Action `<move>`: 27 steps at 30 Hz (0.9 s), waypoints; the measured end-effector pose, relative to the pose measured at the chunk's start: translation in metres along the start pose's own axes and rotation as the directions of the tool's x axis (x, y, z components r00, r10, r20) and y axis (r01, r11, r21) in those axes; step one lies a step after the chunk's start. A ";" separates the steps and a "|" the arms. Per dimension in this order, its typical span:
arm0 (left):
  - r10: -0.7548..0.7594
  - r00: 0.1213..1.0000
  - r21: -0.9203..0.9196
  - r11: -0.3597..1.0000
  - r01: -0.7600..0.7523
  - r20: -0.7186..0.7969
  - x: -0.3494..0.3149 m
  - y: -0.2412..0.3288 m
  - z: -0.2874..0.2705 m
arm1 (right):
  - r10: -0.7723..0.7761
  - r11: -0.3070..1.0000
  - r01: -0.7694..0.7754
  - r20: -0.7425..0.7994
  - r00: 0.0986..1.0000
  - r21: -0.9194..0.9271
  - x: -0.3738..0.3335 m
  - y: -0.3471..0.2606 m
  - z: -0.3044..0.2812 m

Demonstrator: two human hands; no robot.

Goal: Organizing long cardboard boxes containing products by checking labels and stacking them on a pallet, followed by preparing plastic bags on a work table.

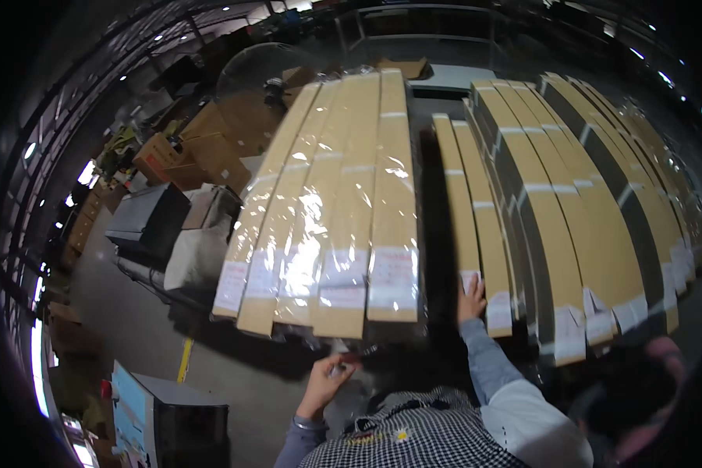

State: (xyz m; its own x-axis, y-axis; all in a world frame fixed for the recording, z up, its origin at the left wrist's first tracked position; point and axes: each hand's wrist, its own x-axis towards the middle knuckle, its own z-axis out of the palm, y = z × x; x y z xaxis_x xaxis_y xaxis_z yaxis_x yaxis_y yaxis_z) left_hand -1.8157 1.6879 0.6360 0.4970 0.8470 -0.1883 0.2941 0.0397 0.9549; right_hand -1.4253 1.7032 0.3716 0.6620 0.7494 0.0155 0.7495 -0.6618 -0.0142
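Note:
My left hand (pixel 329 384) is closed near the near end of a stack of long brown cartons (pixel 390 210) wrapped in clear plastic film. Something small and reddish shows at its fingertips, too blurred to name. White label sheets sit under the film at the cartons' near ends. My right hand (pixel 470 299) reaches forward with its fingers laid on the labelled near end of a narrow long carton (pixel 457 203). That carton stands at the left edge of a second row, across a dark gap from the wrapped stack.
More long cartons (pixel 554 210) with white straps and paper labels fill the right side. Another person (pixel 639 390) is low at the lower right. A dark box (pixel 150 218), open cardboard boxes (pixel 210 144) and a large fan (pixel 273 90) stand at left; a grey cabinet (pixel 181 390) is near left.

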 end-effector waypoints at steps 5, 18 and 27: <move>0.080 0.987 -0.330 0.936 -0.123 -0.142 -0.018 0.020 0.010 | -0.104 0.939 0.108 -0.031 0.994 0.326 -0.081 -0.011 -0.160; 0.185 0.866 -0.623 0.626 -0.468 -0.465 -0.099 0.032 0.026 | -0.578 0.036 0.230 -0.167 0.799 0.973 -0.318 -0.069 -0.307; 0.278 0.886 -0.543 0.708 -0.451 -0.372 -0.140 0.032 0.037 | -0.229 -0.058 0.436 -0.437 0.870 0.898 -0.319 -0.053 -0.316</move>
State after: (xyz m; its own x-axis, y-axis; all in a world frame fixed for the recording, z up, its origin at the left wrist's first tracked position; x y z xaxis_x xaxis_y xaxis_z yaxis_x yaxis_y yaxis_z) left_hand -1.8458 1.5509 0.6841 0.2178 0.9586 0.1837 -0.4591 -0.0655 0.8860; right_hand -1.6765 1.4929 0.6836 0.4038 0.7943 0.4539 0.2447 0.3843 -0.8902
